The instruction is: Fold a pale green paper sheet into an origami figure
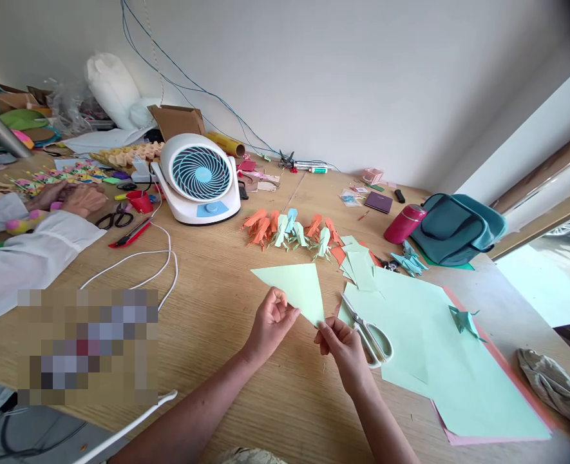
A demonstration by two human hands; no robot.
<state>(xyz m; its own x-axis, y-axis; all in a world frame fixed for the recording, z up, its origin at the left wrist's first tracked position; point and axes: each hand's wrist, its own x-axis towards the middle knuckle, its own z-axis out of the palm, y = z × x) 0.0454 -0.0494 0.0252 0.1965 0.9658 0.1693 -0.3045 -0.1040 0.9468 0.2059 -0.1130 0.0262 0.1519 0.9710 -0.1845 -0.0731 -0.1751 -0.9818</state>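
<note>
A pale green paper triangle (298, 285) is held just above the wooden table (217, 309) in front of me. My left hand (271, 324) pinches its near left edge with thumb and fingers closed. My right hand (343, 347) pinches the triangle's lower corner. White-handled scissors (369, 330) lie right beside my right hand, on a stack of large green sheets (439, 361).
A row of orange and green folded paper figures (292, 231) stands beyond the triangle. A white desk fan (198, 177) with a white cable sits at the back left. A person's hands and white sleeve (38, 238) rest at left. A red bottle (404, 223) and a teal bag (456, 229) stand at right.
</note>
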